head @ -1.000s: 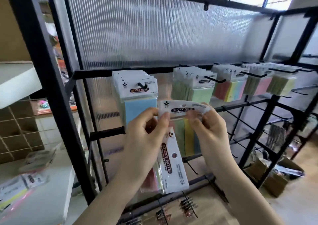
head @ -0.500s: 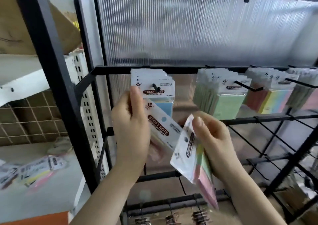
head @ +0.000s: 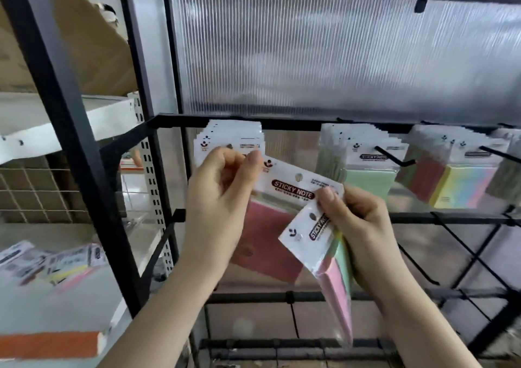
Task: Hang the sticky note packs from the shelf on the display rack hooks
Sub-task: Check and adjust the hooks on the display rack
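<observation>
red pack raised since earlier, left hand pinching | right hand grips pastel pack | black rack, ribbed panel

The left hand has lifted the pink pack toward the hook.

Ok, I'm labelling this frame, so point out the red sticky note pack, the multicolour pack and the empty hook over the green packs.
red sticky note pack [head: 267, 235], head view, on its red pad.
multicolour pack [head: 337, 279], head view, on its pink strip.
empty hook [head: 394, 157], head view, mid-shaft.
</observation>
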Motion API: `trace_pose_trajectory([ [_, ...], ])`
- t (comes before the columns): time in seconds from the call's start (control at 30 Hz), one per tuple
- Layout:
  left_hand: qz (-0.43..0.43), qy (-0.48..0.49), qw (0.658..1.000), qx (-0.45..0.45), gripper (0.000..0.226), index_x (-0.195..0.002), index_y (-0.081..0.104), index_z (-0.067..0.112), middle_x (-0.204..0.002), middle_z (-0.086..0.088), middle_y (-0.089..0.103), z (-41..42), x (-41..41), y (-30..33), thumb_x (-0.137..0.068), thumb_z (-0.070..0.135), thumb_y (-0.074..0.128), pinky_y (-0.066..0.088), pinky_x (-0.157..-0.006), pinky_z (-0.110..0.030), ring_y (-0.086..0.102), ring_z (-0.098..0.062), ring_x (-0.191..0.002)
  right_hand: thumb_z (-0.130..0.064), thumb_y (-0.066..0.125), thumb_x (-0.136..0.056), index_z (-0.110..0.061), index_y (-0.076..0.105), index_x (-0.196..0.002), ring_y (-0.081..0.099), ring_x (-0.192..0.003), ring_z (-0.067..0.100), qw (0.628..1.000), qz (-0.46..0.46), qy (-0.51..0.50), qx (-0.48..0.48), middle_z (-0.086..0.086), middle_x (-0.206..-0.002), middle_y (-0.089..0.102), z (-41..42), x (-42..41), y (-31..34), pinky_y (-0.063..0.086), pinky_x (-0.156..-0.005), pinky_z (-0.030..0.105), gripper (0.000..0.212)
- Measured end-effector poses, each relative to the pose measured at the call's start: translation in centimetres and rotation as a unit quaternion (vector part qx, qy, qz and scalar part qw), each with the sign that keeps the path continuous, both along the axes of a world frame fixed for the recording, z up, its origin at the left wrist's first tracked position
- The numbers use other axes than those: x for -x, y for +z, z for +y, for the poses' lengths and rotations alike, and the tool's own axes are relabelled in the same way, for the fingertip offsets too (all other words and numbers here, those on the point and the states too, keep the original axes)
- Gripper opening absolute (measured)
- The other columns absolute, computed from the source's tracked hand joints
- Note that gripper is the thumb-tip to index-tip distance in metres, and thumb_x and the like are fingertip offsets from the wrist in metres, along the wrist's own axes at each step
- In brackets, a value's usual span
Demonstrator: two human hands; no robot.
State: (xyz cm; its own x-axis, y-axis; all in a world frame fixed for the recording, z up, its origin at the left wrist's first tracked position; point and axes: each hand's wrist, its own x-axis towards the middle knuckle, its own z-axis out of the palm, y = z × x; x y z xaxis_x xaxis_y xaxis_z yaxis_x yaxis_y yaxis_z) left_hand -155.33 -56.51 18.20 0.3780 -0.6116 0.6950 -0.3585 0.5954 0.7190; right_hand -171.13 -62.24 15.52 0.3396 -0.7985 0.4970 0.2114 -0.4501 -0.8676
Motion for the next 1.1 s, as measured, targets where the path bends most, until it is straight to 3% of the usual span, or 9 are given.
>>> trace_pose_trajectory([
  [0.2,-0.047,-0.076,0.996,-0.024,0.018,-0.081,0.066,0.024,-0.072,0.013,0.068,0.9,2.9,1.0,-0.082,0.04,0.057,0.045,-0.06,-0.007,0.063,0.001,-0.067,-0.036,0.069,-0.076,-0.022,0.069,-0.059,0.057,-0.046,0.005,0.994,-0.077,0.059,-0.048,-0.005,-0.055,0.064,-0.7,3.7,0.8,0.044,-0.044,0.016,0.023],
  [0.3,-0.06,-0.119,0.989,-0.065,0.019,-0.084,0.068,0.026,-0.08,0.01,0.072,-0.1,4.9,1.2,-0.082,0.043,0.06,0.051,-0.063,-0.023,0.068,-0.008,-0.073,-0.035,0.065,-0.08,-0.021,0.069,-0.061,0.057,-0.046,0.007,0.995,-0.083,0.039,-0.049,-0.002,-0.056,0.064,-0.9,6.0,1.0,0.044,-0.043,0.017,0.024],
  [0.5,-0.044,-0.168,0.982,-0.078,0.015,-0.087,0.067,0.034,-0.081,0.015,0.073,-1.6,9.9,0.4,-0.079,0.047,0.066,0.049,-0.059,-0.011,0.069,-0.001,-0.072,-0.066,0.074,-0.064,-0.017,0.068,-0.068,0.06,-0.052,0.014,0.998,-0.001,-0.065,0.006,0.002,-0.062,0.067,-0.6,10.6,1.0,0.045,-0.047,0.022,0.049],
  [0.67,-0.023,-0.186,0.978,-0.089,0.042,-0.086,0.06,0.006,-0.084,-0.024,0.065,-2.9,13.6,-0.6,-0.08,0.048,0.066,0.054,-0.069,-0.053,0.065,-0.037,-0.077,-0.05,0.069,-0.075,-0.006,0.063,-0.076,0.055,-0.059,0.021,0.986,0.008,-0.162,0.031,0.019,-0.065,0.062,-0.4,13.8,0.2,0.041,-0.055,0.034,0.045],
  [0.73,-0.019,-0.201,0.974,-0.1,0.025,-0.082,0.062,0.016,-0.082,-0.024,0.065,-3.4,14.7,-0.8,-0.083,0.041,0.067,0.055,-0.066,-0.048,0.067,-0.032,-0.074,-0.048,0.07,-0.08,-0.002,0.06,-0.076,0.051,-0.06,0.021,0.981,0.002,-0.192,0.021,0.024,-0.066,0.057,-0.3,14.9,0.0,0.04,-0.055,0.033,0.047],
  [0.87,-0.005,-0.233,0.967,-0.106,0.016,-0.08,0.064,0.018,-0.077,-0.013,0.069,-4.0,16.3,-0.6,-0.083,0.033,0.065,0.056,-0.061,-0.034,0.07,-0.018,-0.07,-0.035,0.067,-0.08,-0.019,0.066,-0.065,0.053,-0.052,0.007,0.97,0.002,-0.241,0.014,-0.006,-0.057,0.06,-0.1,16.5,0.0,0.041,-0.047,0.017,0.021],
  [0.97,-0.023,-0.228,0.97,-0.085,0.024,-0.083,0.061,0.011,-0.073,-0.022,0.063,-4.8,17.2,-0.1,-0.086,0.035,0.061,0.051,-0.061,-0.043,0.061,-0.031,-0.065,-0.041,0.07,-0.079,-0.01,0.064,-0.069,0.049,-0.058,0.018,0.957,-0.01,-0.289,0.019,0.014,-0.059,0.055,-0.4,17.4,0.3,0.039,-0.054,0.028,0.033],
  [1.03,-0.021,-0.213,0.975,-0.062,0.017,-0.083,0.058,0.015,-0.059,-0.012,0.052,-5.5,17.4,-0.1,-0.089,0.031,0.058,0.038,-0.048,-0.025,0.044,-0.021,-0.051,-0.046,0.067,-0.079,0.004,0.056,-0.073,0.04,-0.061,0.022,0.945,-0.024,-0.325,0.03,0.029,-0.065,0.045,-0.7,17.8,0.5,0.034,-0.056,0.033,0.052],
  [1.1,-0.019,-0.195,0.979,-0.05,0.012,-0.082,0.055,0.021,-0.051,0.008,0.036,-5.9,17.3,-0.2,-0.091,0.029,0.055,0.024,-0.044,-0.014,0.029,-0.005,-0.045,-0.042,0.064,-0.084,-0.002,0.056,-0.07,0.038,-0.06,0.021,0.932,-0.043,-0.357,0.044,0.02,-0.062,0.042,-1.1,18.1,0.8,0.034,-0.053,0.028,0.044],
])
